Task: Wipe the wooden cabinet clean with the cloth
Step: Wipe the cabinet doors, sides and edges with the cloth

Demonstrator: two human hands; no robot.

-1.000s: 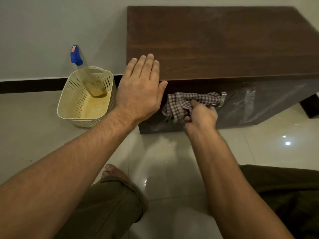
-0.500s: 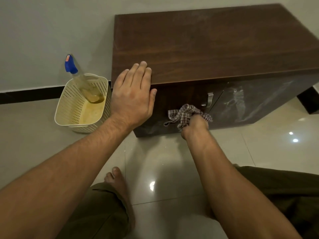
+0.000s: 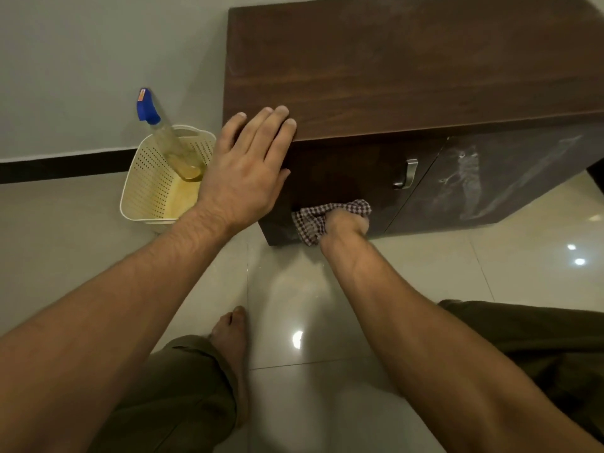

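Note:
A low dark wooden cabinet (image 3: 408, 67) stands against the wall, with two front doors and a metal handle (image 3: 407, 174) on the left door. My left hand (image 3: 245, 168) lies flat with straight fingers on the cabinet's front left corner. My right hand (image 3: 346, 223) grips a bunched checked cloth (image 3: 313, 220) and presses it against the bottom of the left door, near the floor. The right door shows pale smears (image 3: 464, 178).
A cream perforated basket (image 3: 157, 188) sits on the floor left of the cabinet, holding a spray bottle with a blue head (image 3: 147, 107). Glossy floor tiles (image 3: 457, 273) lie in front. My bare foot (image 3: 228, 331) and bent knees are below.
My right hand with the cloth has slid down the left door, from beside the handle to its bottom edge. My left hand has stayed on the cabinet's corner.

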